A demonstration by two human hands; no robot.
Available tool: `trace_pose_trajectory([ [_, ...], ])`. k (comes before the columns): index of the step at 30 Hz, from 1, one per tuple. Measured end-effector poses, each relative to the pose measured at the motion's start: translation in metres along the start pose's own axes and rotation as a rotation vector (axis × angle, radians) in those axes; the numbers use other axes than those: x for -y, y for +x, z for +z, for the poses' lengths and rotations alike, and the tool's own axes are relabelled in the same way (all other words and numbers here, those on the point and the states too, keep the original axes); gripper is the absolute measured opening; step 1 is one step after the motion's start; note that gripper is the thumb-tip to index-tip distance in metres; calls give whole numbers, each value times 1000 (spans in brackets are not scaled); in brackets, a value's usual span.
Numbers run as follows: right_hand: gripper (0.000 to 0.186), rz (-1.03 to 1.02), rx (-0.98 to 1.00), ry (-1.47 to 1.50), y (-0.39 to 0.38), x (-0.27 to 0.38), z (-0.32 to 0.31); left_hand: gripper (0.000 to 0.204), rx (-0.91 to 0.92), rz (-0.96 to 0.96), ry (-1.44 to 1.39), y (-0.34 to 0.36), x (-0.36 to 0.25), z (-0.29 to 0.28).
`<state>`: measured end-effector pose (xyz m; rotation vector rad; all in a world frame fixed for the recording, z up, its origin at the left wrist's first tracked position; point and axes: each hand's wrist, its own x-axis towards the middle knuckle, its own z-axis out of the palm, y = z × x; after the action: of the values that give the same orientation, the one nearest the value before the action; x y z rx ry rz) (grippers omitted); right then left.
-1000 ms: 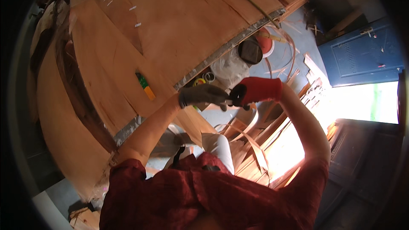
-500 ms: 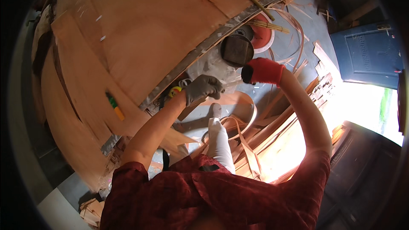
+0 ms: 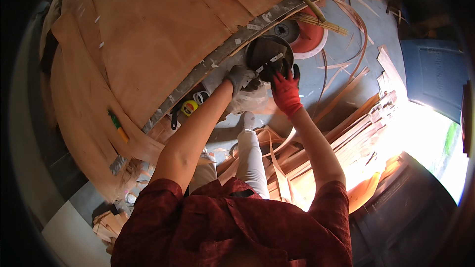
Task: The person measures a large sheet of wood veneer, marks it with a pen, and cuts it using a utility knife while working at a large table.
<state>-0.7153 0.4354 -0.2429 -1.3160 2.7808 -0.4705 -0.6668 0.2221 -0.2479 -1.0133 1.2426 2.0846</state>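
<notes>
My left hand (image 3: 241,79), in a grey glove, is closed by the rim of a dark round pan (image 3: 249,52). A thin light strip (image 3: 270,63) with pale patches runs from its fingers across the pan. My right hand (image 3: 286,91), in a red glove with dark fingertips, reaches to the pan's near right side with its fingers spread. Whether a fingertip touches the strip is hard to make out. A dark squarish block or pad (image 3: 272,48) lies inside the pan. Crumpled clear plastic (image 3: 247,101) sits just below both hands.
Wood veneer sheets (image 3: 163,34) cover the large bench at left, with a green-and-orange tool (image 3: 118,126) on them. A yellow tape measure (image 3: 189,108) and white roll (image 3: 200,97) lie by its edge. Beyond the pan is a red basin (image 3: 311,39). Veneer strips (image 3: 341,128) litter the floor.
Both hands have moved away from my body to the pan and closer together. My right hand's fingers have spread from a curled shape. The view has shifted slightly.
</notes>
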Motion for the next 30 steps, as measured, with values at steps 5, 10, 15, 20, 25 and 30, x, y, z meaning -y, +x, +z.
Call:
trace_pose_trajectory([
  [5,40,68,162,-5,11,8,23,15,-7,20,164,-7,4,0],
  [10,66,-17,103,-112,24,10,3,13,-1,242,120,-55,24,-6],
  [15,26,574,-99,911,-12,60,-33,13,-89,177,-77,-181,5,-14],
  [20,45,337,584,1725,-78,204,-57,15,-99,347,-32,-300,29,-46],
  [25,36,354,522,1770,-44,352,-94,18,56,396,-128,-417,73,-134],
  [30,39,331,348,1625,-35,485,-119,20,113,483,-200,-502,135,-245],
])
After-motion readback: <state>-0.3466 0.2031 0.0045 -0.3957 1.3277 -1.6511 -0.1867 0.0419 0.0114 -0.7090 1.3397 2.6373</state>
